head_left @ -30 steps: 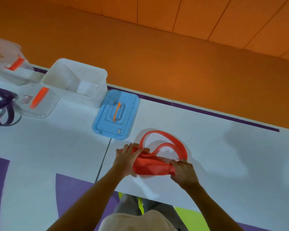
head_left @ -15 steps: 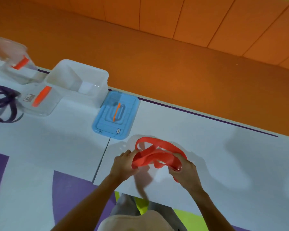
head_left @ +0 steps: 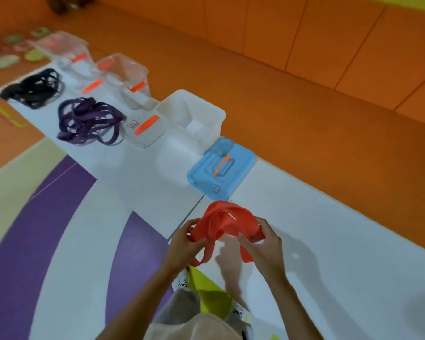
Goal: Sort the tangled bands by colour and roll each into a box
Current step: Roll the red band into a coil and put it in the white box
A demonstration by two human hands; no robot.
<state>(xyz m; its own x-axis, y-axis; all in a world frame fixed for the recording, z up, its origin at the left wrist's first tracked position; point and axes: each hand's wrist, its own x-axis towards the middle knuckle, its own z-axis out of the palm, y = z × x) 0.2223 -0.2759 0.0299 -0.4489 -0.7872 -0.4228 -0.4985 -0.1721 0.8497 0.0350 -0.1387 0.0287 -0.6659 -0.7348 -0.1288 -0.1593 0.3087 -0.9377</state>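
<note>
Both hands hold the red band (head_left: 227, 223) bunched up above the white table (head_left: 317, 241), near its front edge. Left hand (head_left: 182, 244) grip clamped on the band's left side, right hand (head_left: 264, 246) grip clamped on its right side; loops hang down between them. Blue lid (head_left: 222, 169) lies just beyond the band, white box (head_left: 194, 119) behind it. Purple bands (head_left: 87, 121) and black bands (head_left: 32, 88) sit piled further left beside clear boxes (head_left: 123, 77).

Left hand (head_left: 182, 244), right hand (head_left: 263, 246) grip red band (head_left: 225, 220) near blue lid (head_left: 238, 173).
</note>
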